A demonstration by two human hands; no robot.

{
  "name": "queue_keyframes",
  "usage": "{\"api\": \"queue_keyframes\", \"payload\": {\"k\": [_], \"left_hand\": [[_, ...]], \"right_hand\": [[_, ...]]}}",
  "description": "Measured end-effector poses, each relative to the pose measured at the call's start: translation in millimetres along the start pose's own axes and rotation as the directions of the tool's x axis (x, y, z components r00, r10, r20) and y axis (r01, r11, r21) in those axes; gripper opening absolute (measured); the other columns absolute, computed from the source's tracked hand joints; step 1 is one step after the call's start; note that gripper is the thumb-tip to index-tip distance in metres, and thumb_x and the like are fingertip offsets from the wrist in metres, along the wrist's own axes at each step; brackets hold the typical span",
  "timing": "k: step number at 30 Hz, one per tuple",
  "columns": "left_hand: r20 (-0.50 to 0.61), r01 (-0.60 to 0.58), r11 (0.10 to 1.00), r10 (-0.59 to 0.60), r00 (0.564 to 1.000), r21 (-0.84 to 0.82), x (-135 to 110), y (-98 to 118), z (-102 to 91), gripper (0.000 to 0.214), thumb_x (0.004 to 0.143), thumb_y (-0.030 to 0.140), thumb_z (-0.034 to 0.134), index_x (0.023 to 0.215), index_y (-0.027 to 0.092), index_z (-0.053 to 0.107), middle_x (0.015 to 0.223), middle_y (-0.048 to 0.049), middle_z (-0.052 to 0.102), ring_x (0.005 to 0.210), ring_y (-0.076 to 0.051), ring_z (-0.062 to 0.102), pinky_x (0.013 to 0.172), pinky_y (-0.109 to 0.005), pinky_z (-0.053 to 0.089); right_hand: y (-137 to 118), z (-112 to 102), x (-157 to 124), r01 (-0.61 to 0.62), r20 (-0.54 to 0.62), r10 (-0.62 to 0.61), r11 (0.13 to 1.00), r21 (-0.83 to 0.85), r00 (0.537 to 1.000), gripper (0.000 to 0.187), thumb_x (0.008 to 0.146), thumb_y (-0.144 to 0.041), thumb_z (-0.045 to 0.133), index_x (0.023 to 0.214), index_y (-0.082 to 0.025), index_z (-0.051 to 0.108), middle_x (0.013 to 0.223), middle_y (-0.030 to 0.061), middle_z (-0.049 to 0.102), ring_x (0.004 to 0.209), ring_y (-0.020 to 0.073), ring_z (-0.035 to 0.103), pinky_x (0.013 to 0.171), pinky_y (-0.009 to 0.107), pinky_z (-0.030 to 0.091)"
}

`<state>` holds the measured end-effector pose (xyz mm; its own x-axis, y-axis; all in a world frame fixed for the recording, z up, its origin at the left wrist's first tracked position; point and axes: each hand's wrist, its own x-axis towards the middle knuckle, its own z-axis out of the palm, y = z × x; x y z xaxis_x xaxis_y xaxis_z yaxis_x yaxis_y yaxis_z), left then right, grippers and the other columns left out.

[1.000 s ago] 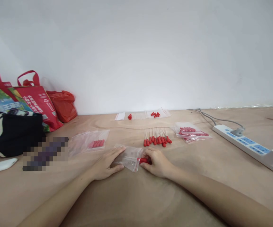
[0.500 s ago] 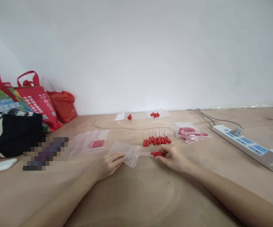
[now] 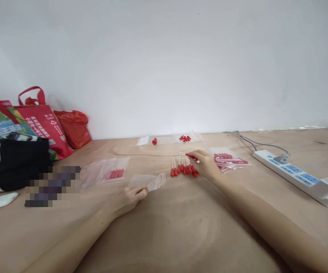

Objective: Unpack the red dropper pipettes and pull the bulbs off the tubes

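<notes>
Pinching a red-headed stick point(image 3: 190, 156), the person's right hand point(image 3: 202, 163) is right of the frame's center, at the right end of a row of similar sticks point(image 3: 184, 170). Left of center, the left hand point(image 3: 135, 195) curls over a clear zip bag point(image 3: 149, 182); whether it grips is unclear.

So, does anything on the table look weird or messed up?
Yes: the long dark thing by the black striped item shows as blocky squares, so I can't tell what it is. I see nothing spilled or broken; the red-tipped sticks near the right hand lie roughly side by side.
</notes>
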<state>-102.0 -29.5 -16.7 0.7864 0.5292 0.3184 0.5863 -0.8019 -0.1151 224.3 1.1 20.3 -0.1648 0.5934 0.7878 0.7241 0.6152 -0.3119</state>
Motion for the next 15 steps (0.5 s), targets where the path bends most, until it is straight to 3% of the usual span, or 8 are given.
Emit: {"api": "queue_keyframes", "payload": {"k": [3, 6, 8, 11, 15], "left_hand": [[0.032, 0.017, 1.000, -0.016, 0.999, -0.023, 0, 0, 0.5, 0.034, 0.086, 0.013, 0.026, 0.089, 0.023, 0.058, 0.097, 0.0001, 0.063, 0.070, -0.010, 0.060, 0.060, -0.019, 0.045], [0.087, 0.054, 0.996, -0.047, 0.995, -0.075, 2, 2, -4.0, 0.028, 0.089, 0.025, 0.030, 0.089, 0.023, 0.058, 0.104, -0.0005, 0.062, 0.082, -0.012, 0.061, 0.070, -0.021, 0.047], [0.160, 0.121, 0.984, -0.100, 0.982, -0.130, 5, 4, -11.5, 0.026, 0.088, 0.036, 0.035, 0.098, 0.024, 0.056, 0.111, -0.0027, 0.060, 0.094, -0.016, 0.059, 0.079, -0.026, 0.047], [0.296, 0.241, 0.949, -0.175, 0.939, -0.204, 8, 8, -27.3, 0.040, 0.086, 0.043, 0.038, 0.121, 0.024, 0.043, 0.122, -0.0052, 0.052, 0.108, -0.019, 0.052, 0.089, -0.031, 0.043], [0.422, 0.215, 0.940, -0.089, 0.902, -0.263, 11, 12, -42.9, 0.048, 0.087, 0.044, 0.034, 0.133, 0.031, 0.024, 0.141, -0.0016, 0.026, 0.128, -0.022, 0.026, 0.104, -0.042, 0.024]], "right_hand": [[0, 18, -8, 0.167, 0.119, -0.146, 0.967, -0.194, 0.982, 0.021, 0.081, -0.011, 0.042, 0.084, -0.016, 0.062, 0.082, 0.0075, 0.063, 0.075, 0.0153, 0.057, 0.066, 0.026, 0.045], [-4, 24, -14, 0.268, 0.285, -0.183, 0.917, -0.296, 0.941, 0.019, 0.081, -0.009, 0.043, 0.084, -0.016, 0.061, 0.078, 0.0062, 0.061, 0.073, 0.0155, 0.054, 0.064, 0.025, 0.043], [-8, 26, -17, 0.293, 0.355, -0.175, 0.904, -0.312, 0.918, 0.016, 0.082, -0.012, 0.045, 0.086, -0.016, 0.060, 0.078, 0.0058, 0.060, 0.074, 0.0158, 0.054, 0.065, 0.025, 0.042], [-14, 27, -19, 0.286, 0.400, -0.145, 0.904, -0.319, 0.905, 0.015, 0.084, -0.019, 0.045, 0.088, -0.016, 0.059, 0.082, 0.0062, 0.059, 0.076, 0.0157, 0.053, 0.066, 0.025, 0.040], [-20, 30, -20, 0.272, 0.432, -0.127, 0.917, -0.292, 0.893, 0.018, 0.086, -0.023, 0.043, 0.088, -0.016, 0.059, 0.083, 0.0065, 0.059, 0.077, 0.0157, 0.053, 0.068, 0.026, 0.039]]}}
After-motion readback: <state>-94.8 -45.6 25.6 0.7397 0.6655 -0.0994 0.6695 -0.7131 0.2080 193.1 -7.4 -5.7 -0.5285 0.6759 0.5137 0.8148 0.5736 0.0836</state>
